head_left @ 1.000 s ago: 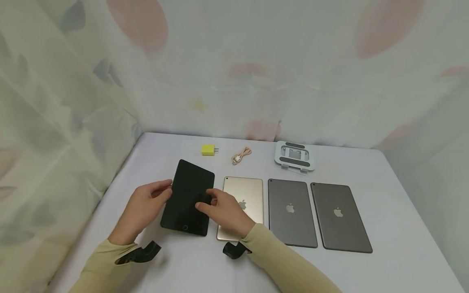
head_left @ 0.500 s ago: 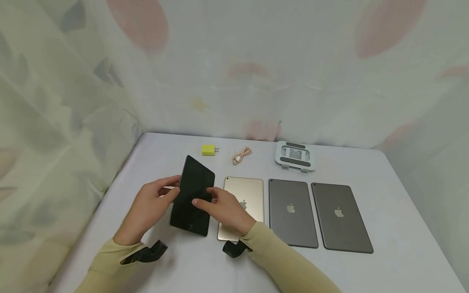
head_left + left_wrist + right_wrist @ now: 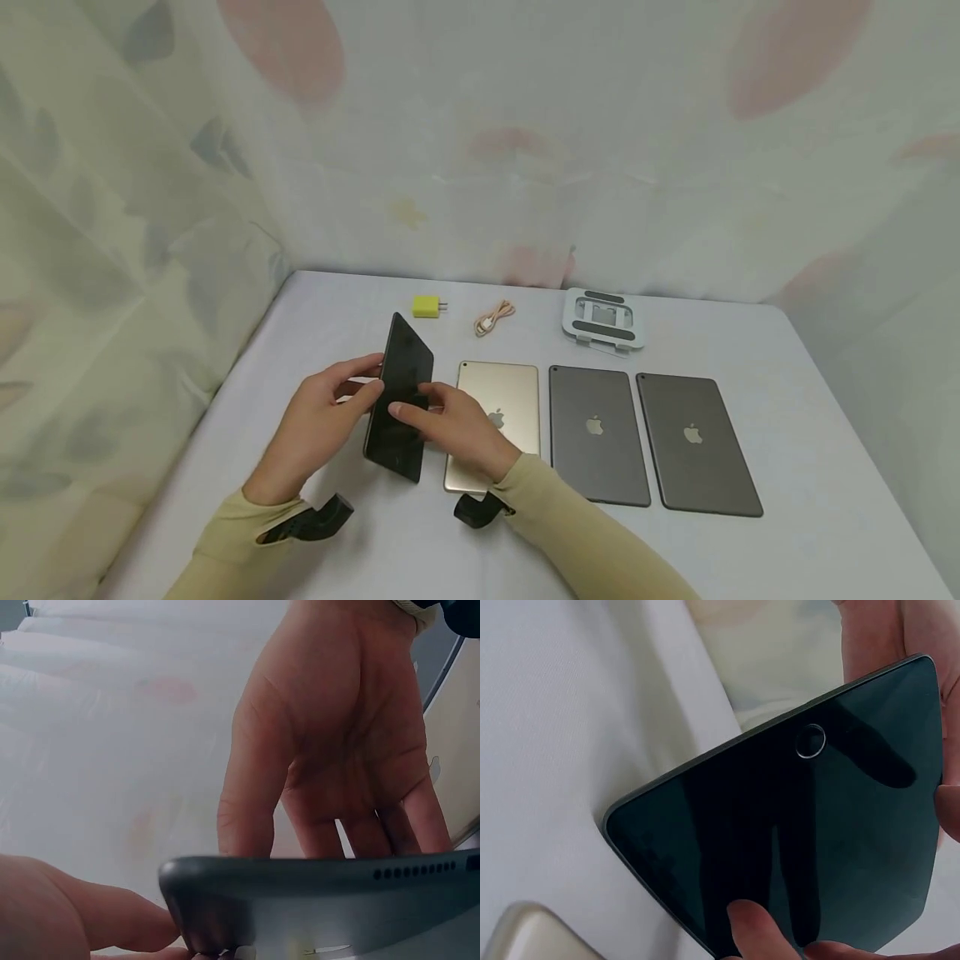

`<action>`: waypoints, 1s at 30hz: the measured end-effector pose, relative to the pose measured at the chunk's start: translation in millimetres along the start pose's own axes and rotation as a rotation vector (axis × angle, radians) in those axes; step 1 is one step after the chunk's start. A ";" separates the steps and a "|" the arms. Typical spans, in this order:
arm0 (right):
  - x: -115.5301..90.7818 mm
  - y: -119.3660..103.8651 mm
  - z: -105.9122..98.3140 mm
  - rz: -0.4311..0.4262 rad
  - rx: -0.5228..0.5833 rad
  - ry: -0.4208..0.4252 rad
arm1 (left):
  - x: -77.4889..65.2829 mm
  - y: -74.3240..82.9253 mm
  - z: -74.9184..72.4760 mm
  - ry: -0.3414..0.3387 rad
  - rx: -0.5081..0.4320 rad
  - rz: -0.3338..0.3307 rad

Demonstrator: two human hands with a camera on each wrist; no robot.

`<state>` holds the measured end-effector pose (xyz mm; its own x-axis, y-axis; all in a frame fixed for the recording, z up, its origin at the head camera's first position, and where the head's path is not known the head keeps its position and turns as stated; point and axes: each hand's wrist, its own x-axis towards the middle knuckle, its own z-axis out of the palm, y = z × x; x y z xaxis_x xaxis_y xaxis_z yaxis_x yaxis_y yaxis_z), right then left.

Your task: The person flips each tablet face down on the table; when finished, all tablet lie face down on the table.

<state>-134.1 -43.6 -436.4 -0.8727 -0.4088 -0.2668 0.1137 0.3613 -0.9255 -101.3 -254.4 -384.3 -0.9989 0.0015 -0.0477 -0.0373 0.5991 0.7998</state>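
Observation:
Both hands hold a black tablet, raised and tilted steeply above the white table, its dark screen facing right. My left hand grips its left long edge, with the thumb on the near side. My right hand is at the right edge, thumb against the screen and the other fingers partly hidden. The tablet's round home button shows in the right wrist view, and a row of speaker holes along its edge in the left wrist view. Beneath the right wrist lies a gold tablet, back up.
Two dark grey tablets lie back up to the right of the gold one. Behind them are a yellow charger plug, a coiled pinkish cable and a folded white stand. Patterned cloth walls border the table.
The black tablet has turned steeper, so its screen looks narrower from above. My left hand has moved right with the tablet's left edge; the right hand stays nearly in place.

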 end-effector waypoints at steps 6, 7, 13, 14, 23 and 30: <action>1.0 0.9 0.7 -0.004 0.154 -0.044 | 0.6 2.5 3.8 -0.003 -0.039 -0.001; 1.2 1.2 0.6 -0.006 0.185 -0.053 | 0.8 3.0 4.5 -0.004 -0.042 -0.001; 1.9 2.0 1.4 -0.022 0.293 -0.082 | 0.9 3.4 8.4 -0.011 -0.057 0.006; 2.2 2.0 1.9 -0.025 0.302 -0.084 | 0.8 3.2 9.1 -0.013 -0.058 0.007; 4.9 3.0 5.6 -0.021 0.348 -0.090 | 0.0 2.1 13.1 -0.035 -0.103 0.017; 5.6 2.1 6.7 -0.026 0.376 -0.101 | 0.2 -1.2 13.3 -0.043 -0.109 0.037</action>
<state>-135.6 -50.8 -441.7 -0.8285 -0.5012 -0.2498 0.2746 0.0251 -0.9612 -101.1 -244.5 -393.3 -0.9975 0.0580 -0.0403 -0.0053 0.5073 0.8618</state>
